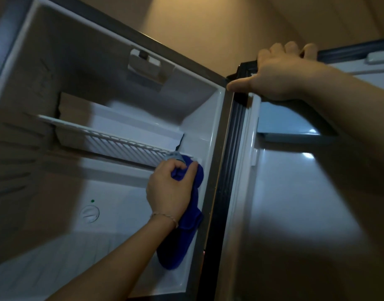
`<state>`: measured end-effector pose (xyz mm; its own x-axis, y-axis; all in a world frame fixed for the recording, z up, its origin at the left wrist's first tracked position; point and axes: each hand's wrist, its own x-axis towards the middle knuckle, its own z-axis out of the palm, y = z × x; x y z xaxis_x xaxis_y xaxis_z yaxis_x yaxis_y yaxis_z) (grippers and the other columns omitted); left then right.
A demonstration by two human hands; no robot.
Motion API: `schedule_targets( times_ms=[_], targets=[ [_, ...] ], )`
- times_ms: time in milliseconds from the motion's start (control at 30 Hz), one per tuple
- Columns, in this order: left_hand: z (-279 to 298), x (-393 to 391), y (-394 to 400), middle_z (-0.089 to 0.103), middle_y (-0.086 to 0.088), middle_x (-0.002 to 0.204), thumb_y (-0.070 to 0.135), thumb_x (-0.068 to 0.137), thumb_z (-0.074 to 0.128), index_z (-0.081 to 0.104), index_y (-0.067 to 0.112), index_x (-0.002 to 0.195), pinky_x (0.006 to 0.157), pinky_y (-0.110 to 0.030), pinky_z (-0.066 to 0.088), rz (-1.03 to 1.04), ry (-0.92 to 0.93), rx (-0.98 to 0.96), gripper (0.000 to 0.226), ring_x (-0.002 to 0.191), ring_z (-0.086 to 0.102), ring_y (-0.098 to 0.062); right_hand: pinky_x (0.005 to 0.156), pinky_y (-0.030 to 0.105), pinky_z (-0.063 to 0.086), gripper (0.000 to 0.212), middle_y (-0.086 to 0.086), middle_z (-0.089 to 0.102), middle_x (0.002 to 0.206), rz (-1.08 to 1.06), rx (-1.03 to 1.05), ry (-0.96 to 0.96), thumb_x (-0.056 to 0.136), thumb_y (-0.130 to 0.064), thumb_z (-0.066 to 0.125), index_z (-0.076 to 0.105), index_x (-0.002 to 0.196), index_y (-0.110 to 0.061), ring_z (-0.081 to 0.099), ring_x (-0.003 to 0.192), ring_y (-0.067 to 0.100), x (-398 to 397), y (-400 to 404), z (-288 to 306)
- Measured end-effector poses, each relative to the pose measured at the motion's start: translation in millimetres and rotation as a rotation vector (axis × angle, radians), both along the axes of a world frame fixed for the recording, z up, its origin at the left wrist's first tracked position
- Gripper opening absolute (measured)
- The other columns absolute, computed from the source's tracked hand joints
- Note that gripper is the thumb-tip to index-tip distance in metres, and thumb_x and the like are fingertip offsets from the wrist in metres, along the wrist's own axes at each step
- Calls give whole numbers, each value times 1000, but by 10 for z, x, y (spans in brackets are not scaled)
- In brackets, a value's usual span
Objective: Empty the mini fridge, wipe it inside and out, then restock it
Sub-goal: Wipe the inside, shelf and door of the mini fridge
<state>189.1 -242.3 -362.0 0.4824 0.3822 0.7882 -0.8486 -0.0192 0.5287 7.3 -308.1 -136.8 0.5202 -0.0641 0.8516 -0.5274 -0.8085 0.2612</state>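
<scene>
The mini fridge (pixel 210 118) stands open and bare inside but for its wire shelf (pixel 113 140), so you are at the wiping step, and the blue cloth (pixel 186 213) lies bunched against the right inner wall just under that shelf's end. Your left hand (pixel 171 187) has its fingers (pixel 190 170) curled tight round the cloth to press it there, while your right hand (pixel 282 72) grips the top edge of the door (pixel 295 203), probably to hold it wide

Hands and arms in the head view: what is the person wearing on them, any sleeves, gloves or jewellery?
Both forearms are bare, with no sleeves in view. Neither the left hand nor the right hand wears a glove. The left wrist carries a thin chain bracelet. No rings or watch can be made out in the dim light.
</scene>
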Motion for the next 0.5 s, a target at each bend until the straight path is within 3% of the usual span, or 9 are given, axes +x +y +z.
schedule_targets(
  times_ms=[100,200,300,500],
  targets=[
    [75,40,-8,64,13,83,46,80,75,58,33,70,68,-22,47,5,-36,-12,24,79,59,-1,118,56,7,95,19,30,154,43,-2,35,87,-81,36,32,149,-9,19,145,37,-11,6,-20],
    [123,181,-14,65,11,83,47,80,74,57,34,70,70,-28,49,1,6,-21,24,77,59,-3,119,57,0,98,21,17,160,38,-10,95,87,-82,33,18,156,-14,7,150,38,9,41,-57],
    [108,345,-20,66,9,85,50,81,72,57,33,72,69,-29,49,-2,94,-23,25,80,61,-11,119,59,-3,106,21,9,162,-20,-36,115,83,-80,47,7,158,-16,1,150,41,56,84,-82],
    [-39,524,48,64,9,85,55,84,67,56,30,74,65,-26,40,-23,298,49,29,78,60,-15,118,62,-1,111,22,16,158,-50,-54,108,76,-75,61,12,156,-15,8,147,44,54,153,-120]
  ],
)
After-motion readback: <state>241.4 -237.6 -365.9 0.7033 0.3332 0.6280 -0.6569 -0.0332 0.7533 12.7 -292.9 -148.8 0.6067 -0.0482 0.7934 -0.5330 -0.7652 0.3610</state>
